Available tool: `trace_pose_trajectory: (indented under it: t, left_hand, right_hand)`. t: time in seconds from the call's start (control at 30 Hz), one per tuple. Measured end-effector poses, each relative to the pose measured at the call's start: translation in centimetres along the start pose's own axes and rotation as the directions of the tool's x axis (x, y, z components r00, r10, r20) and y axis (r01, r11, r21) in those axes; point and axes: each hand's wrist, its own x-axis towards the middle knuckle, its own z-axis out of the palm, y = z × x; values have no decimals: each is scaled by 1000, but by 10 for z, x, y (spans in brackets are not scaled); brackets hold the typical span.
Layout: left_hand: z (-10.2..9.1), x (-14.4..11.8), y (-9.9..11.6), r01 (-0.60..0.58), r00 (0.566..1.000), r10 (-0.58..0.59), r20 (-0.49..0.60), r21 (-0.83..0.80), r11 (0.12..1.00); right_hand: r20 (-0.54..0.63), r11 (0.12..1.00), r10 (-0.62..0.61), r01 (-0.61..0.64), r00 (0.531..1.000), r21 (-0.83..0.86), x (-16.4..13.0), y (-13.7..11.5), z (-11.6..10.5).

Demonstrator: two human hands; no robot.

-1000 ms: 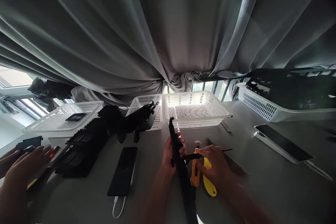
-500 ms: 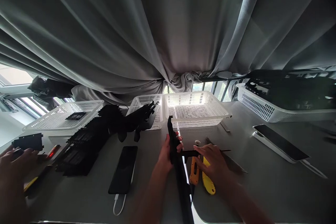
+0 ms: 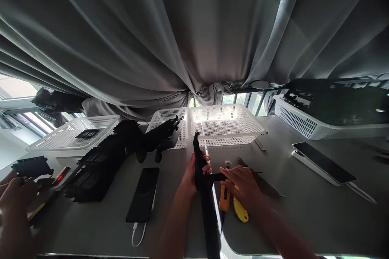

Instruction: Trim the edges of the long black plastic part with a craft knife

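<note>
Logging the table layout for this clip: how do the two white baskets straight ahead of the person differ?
The left basket has black parts leaning over its rim; the right basket shows only its bare mesh floor. The left basket shows less of itself, partly hidden by those parts, while the right basket is in full view and looks wider. Both are white perforated plastic, side by side on the grey table below the curtain.

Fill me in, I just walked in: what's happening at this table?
A person's left hand grips a long black part, while the right hand holds a small black piece against its side. Two yellow knives lie under the right hand. At far left, another person's hands handle a black piece.
</note>
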Motion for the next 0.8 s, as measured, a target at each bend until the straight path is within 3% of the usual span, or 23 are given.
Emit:
trace_pose_trajectory:
  t: [0.47, 0.8]
  left_hand:
    - [0, -1, 1, -7, 1000, 7, -9, 16, 1000]
    - [0, -4, 1, 43, 994, -39, -98, 37, 998]
  right_hand:
    - [21, 1000, 27, -27, 999, 10, -5, 3, 5]
    - [9, 997, 83, -83, 996, -2, -5, 6, 6]
